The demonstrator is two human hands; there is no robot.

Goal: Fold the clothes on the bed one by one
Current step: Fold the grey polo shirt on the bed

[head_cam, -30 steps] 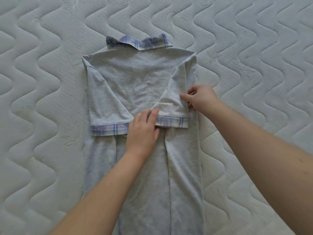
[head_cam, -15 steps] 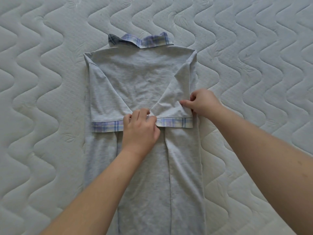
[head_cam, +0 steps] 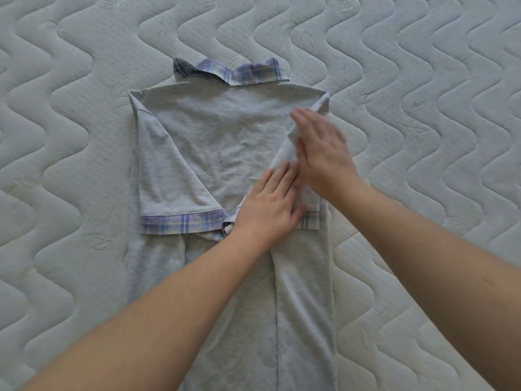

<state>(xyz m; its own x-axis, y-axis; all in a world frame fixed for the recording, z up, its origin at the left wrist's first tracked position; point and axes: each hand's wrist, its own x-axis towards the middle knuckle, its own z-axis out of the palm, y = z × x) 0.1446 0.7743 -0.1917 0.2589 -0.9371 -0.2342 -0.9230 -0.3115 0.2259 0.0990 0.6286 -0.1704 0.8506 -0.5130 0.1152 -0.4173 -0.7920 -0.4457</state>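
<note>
A grey polo shirt (head_cam: 225, 153) with plaid collar (head_cam: 239, 73) and cuffs lies back-up on the quilted mattress (head_cam: 70, 108), both sleeves folded inward. Below the collar, the left hand (head_cam: 270, 207) presses flat on the right-side sleeve (head_cam: 287, 153) near its cuff; the right hand (head_cam: 321, 153) (motion-blurred) lies flat, fingers straight, higher on that sleeve.
</note>
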